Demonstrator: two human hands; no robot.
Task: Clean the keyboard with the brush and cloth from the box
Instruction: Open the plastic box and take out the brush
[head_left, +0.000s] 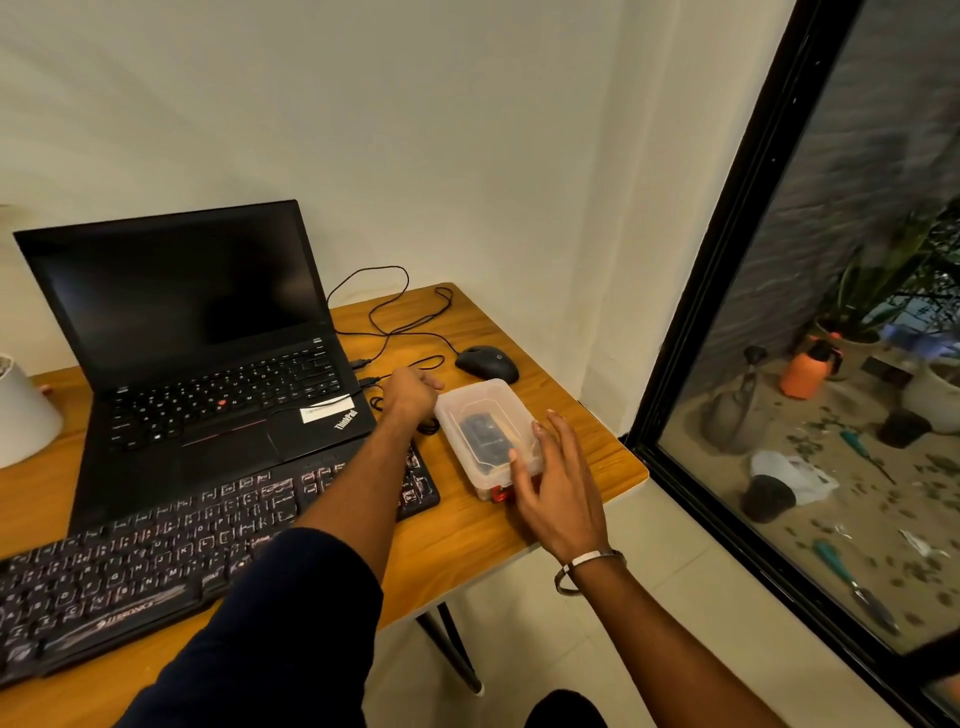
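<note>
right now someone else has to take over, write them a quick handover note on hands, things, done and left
Left hand: reached across the keyboard, fist-like at the far left corner of the box; whether it has a grip on anything cannot be told.
Right hand: open, fingers spread, touching the box's near right side.
Box: lidded, translucent, on the table right of the keyboard, something dark inside; brush and cloth not identifiable.
Done: box reached, nothing more.
Left: open the box, take out brush and cloth, brush and wipe the keyboard.
</note>
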